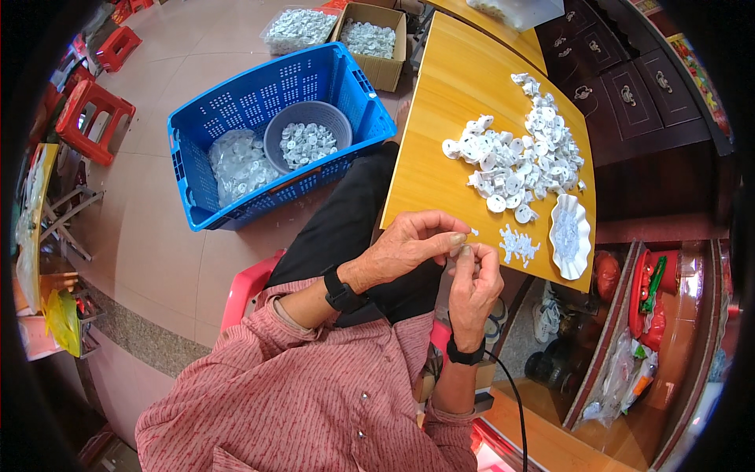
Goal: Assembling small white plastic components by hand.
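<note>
At the near edge of the yellow wooden table (429,130), my left hand (410,245) and my right hand (476,293) meet with thumbs and fingertips pinched together. Whatever sits between them is too small and covered to name. One tiny translucent piece (473,231) shows just beyond the left fingertips. Right of my hands lies a small heap of translucent plastic bits (518,245). Beside that heap, a white wavy-rimmed dish (583,249) holds more of the bits. Farther back spreads a large pile of white round plastic parts (515,161).
On the floor at left, a blue crate (236,102) contains a grey basket (340,119) and a bag (240,169) of white parts. Behind it stand a clear tub (275,46) and a cardboard box (381,72). Dark drawers (641,98) border the table's right side.
</note>
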The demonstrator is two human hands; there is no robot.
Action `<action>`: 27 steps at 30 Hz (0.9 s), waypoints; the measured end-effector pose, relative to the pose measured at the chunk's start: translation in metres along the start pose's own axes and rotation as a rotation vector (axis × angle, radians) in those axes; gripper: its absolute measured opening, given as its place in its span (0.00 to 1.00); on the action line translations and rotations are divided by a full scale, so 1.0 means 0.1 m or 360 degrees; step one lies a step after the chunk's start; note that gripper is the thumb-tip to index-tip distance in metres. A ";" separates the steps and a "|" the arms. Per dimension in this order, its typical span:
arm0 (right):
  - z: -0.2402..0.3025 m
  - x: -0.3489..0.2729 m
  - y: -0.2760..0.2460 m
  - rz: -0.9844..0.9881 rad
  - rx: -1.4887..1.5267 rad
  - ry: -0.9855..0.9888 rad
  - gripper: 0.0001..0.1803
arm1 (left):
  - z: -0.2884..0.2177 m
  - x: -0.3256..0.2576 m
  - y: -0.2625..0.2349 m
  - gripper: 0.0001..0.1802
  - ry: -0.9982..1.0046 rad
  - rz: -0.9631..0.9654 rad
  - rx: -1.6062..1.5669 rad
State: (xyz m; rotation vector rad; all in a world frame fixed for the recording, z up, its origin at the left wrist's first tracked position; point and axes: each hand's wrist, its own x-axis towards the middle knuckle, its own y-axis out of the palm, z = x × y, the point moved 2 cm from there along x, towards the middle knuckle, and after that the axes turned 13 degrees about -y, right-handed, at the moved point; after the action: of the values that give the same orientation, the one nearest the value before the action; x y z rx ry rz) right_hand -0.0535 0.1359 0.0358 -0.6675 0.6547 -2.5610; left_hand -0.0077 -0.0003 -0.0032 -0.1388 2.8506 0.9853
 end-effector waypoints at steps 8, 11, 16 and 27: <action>0.00 0.00 -0.01 -0.0030 -0.0017 -0.0033 0.07 | -0.02 -0.01 0.01 0.14 -0.0017 0.0010 -0.0008; 0.02 -0.01 -0.03 -0.0035 0.0024 -0.0058 0.07 | -0.02 -0.01 -0.02 0.15 -0.0053 0.0048 -0.0088; 0.16 0.00 -0.07 -0.0088 0.0292 0.0022 0.06 | 0.01 0.00 -0.04 0.15 -0.0118 0.0194 -0.0387; 0.13 -0.02 -0.14 -0.0106 0.0058 -0.0086 0.05 | 0.00 -0.02 0.01 0.17 -0.0123 0.0283 -0.0492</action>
State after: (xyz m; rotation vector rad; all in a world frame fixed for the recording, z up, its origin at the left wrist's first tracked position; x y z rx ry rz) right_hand -0.0489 0.1439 0.0532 -0.7556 0.5755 -2.5994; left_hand -0.0062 0.0006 -0.0029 0.1254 2.6577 1.4295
